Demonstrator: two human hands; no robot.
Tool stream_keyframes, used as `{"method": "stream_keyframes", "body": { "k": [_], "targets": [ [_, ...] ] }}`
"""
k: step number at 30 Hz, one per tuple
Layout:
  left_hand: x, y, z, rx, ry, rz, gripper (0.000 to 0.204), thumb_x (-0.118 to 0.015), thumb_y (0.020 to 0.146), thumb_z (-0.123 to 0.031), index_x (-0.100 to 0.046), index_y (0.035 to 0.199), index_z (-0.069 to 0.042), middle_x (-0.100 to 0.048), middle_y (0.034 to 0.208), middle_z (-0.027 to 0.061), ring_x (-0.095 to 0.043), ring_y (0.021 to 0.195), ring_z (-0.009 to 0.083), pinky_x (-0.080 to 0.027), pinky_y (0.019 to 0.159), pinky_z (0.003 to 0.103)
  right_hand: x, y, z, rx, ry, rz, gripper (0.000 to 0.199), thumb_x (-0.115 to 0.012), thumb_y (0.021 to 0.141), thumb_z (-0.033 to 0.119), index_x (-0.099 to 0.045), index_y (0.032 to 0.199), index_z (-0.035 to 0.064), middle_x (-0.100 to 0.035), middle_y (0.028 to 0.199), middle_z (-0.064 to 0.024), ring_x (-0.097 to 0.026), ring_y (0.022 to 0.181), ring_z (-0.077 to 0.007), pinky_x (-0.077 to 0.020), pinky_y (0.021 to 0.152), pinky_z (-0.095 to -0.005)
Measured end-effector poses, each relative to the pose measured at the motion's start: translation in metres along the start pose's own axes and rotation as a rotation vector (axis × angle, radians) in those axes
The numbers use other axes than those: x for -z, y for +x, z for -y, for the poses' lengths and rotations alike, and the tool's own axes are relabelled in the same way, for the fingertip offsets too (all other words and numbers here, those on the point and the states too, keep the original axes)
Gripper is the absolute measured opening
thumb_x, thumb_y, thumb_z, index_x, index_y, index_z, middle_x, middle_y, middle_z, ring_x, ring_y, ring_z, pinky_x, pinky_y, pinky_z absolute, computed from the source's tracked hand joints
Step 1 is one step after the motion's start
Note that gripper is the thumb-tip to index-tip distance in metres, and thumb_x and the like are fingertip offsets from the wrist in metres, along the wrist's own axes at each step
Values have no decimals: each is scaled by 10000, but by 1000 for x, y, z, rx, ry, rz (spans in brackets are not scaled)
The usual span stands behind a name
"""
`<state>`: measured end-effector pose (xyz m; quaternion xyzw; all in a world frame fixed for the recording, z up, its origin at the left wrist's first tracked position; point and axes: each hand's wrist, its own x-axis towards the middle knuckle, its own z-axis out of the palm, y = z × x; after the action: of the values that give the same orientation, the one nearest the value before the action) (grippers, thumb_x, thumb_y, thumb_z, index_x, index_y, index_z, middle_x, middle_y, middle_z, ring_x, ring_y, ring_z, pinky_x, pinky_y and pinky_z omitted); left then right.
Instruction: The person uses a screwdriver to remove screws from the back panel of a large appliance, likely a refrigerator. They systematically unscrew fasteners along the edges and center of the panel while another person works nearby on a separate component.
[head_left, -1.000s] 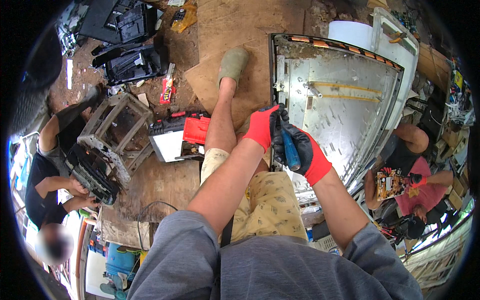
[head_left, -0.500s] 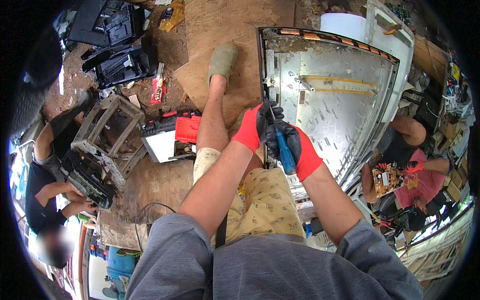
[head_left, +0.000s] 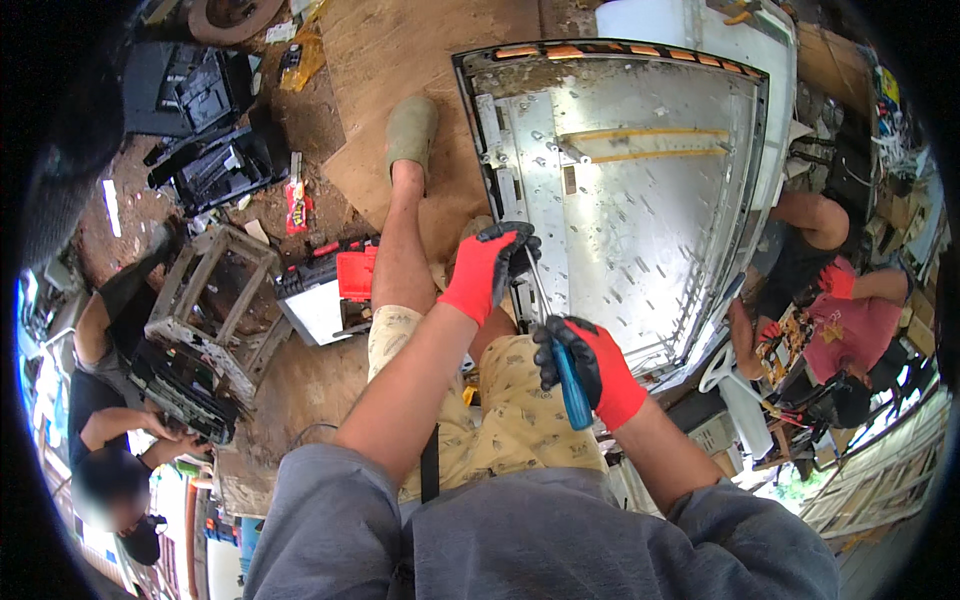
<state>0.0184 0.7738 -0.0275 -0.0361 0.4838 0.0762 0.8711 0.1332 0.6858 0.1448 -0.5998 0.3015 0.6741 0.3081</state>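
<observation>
A screwdriver (head_left: pixel 571 391) with a blue handle and a long metal shaft slants up and left in front of my knees. My right hand (head_left: pixel 590 366), in a red glove with black-coated fingers, is closed round the top of its handle. The shaft's far end reaches the fingers of my left hand (head_left: pixel 494 265), gloved the same way. Those fingers are curled closed, and what they hold is hidden. Just beyond both hands lies a large metal-backed flat panel (head_left: pixel 625 200) with a dark frame and many small studs.
On the left are a worn wooden stool frame (head_left: pixel 215 300), a red tray (head_left: pixel 355 275) and black plastic parts (head_left: pixel 215 160). A person (head_left: pixel 110 410) at far left holds a black device. Another person (head_left: pixel 850 320) on the right holds a circuit board (head_left: pixel 790 347). Cardboard (head_left: pixel 370 60) covers the ground ahead.
My hands have drawn apart, the right one moving nearer to me with the screwdriver, so more of its shaft shows. The view has shifted, and the panel appears farther left.
</observation>
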Motion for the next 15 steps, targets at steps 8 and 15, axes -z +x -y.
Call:
{"method": "stream_keyframes", "body": {
  "k": [8, 15],
  "targets": [
    [-68, 25, 36, -244, 1245, -119, 393, -584, 980, -251, -589, 1281, 2, -722, 1028, 89, -682, 848, 131, -518, 751, 287, 55, -38, -40, 194, 68, -59, 337, -537, 1008, 308, -601, 1145, 8, -639, 778, -118, -616, 554, -200, -529, 514, -319],
    [-58, -16, 17, 164, 158, 45, 340, -564, 1003, -234, -589, 1263, -16, -702, 1024, 134, -688, 891, 256, -566, 797, 375, 33, -17, -12, 178, 91, 90, 532, -595, 972, 232, -403, 1442, 70, -646, 945, -113, -632, 613, -188, -535, 549, -306]
  ]
}}
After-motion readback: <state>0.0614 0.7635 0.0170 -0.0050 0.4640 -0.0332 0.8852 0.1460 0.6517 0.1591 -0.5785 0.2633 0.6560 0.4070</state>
